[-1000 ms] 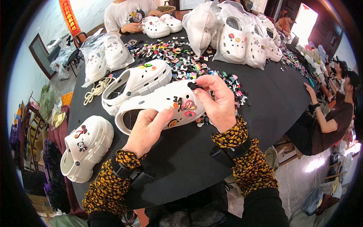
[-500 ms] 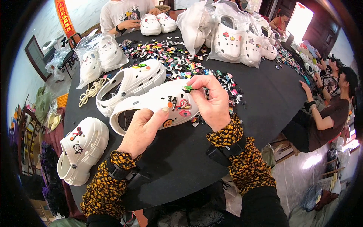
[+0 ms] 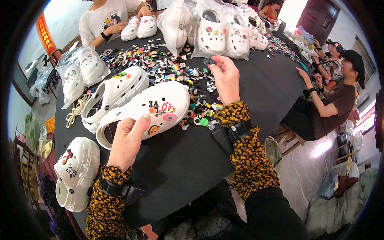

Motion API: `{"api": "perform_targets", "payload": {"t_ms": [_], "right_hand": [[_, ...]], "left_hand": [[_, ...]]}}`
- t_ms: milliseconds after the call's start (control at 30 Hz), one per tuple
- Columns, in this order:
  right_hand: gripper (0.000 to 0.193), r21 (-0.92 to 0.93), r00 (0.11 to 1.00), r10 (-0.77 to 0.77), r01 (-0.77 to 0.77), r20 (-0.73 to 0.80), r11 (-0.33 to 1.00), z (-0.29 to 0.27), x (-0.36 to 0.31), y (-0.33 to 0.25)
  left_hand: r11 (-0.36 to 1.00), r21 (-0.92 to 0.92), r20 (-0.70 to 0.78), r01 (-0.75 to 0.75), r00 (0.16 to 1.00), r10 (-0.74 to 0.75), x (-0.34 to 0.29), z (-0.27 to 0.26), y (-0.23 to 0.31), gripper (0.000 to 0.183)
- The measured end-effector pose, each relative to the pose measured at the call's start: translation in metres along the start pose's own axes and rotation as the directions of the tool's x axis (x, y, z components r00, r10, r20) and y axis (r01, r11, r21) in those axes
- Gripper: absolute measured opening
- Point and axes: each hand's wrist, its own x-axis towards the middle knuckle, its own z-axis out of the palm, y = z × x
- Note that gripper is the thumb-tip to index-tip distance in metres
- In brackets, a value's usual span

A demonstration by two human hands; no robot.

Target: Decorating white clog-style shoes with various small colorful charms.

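My left hand (image 3: pixel 126 142) grips a white clog (image 3: pixel 138 105), its thumb pressed on the upper and the other fingers hidden behind it. Several charms sit on that clog, among them a baseball charm (image 3: pixel 166 108) and a pink one. Farther right, my right hand (image 3: pixel 226 79) is raised above the table, pinching a small dark shoe charm (image 3: pixel 207 61); which face of it shows I cannot tell. Just beyond the held clog lies another white clog (image 3: pixel 122 90) with colourful charms. A third clog (image 3: pixel 78 170), bearing a panda charm, rests at the left edge.
Loose charms (image 3: pixel 160 64) lie heaped across the black table (image 3: pixel 180 160). Bagged white clogs (image 3: pixel 212 38) stand at the back, with another bagged pair (image 3: pixel 82 70) at far left beside a cream cord (image 3: pixel 78 110). One person (image 3: pixel 104 24) sits opposite; others (image 3: pixel 336 92) sit at right.
My right hand has moved from the held clog's toe toward the charm heap; the green-looking charm piece between its fingertips now looks dark. My left hand still grips the clog. The view has shifted.
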Motion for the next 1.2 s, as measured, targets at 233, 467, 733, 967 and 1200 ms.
{"api": "perform_targets", "payload": {"t_ms": [233,467,733,967,1200], "right_hand": [[0.021,-0.162,0.999,-0.012,0.006,-0.035,0.987,-0.017,0.011,0.03],[0.016,-0.468,0.991,0.017,0.048,0.133,0.883,-0.013,0.002,0.041],[0.023,-0.71,0.932,0.053,0.235,0.358,0.664,-0.003,-0.012,0.052],[0.014,-0.702,0.915,0.214,0.097,0.342,0.706,-0.006,-0.008,0.049],[0.019,-0.841,0.982,0.083,0.101,0.171,0.532,-0.018,-0.005,0.046]], "left_hand": [[0.998,0.07,0.07,-0.009,0.998,0.004,0.001,-0.006,0.003,0.039],[0.997,0.071,0.078,-0.005,0.997,0.0,0.001,-0.006,0.002,0.04],[0.989,0.144,0.123,0.027,0.991,-0.045,0.006,-0.015,-0.006,0.034],[0.985,0.167,0.101,0.044,0.993,-0.061,0.005,-0.011,-0.001,0.036],[0.996,0.09,0.078,-0.029,0.997,0.022,0.003,-0.007,-0.002,0.043]]}}
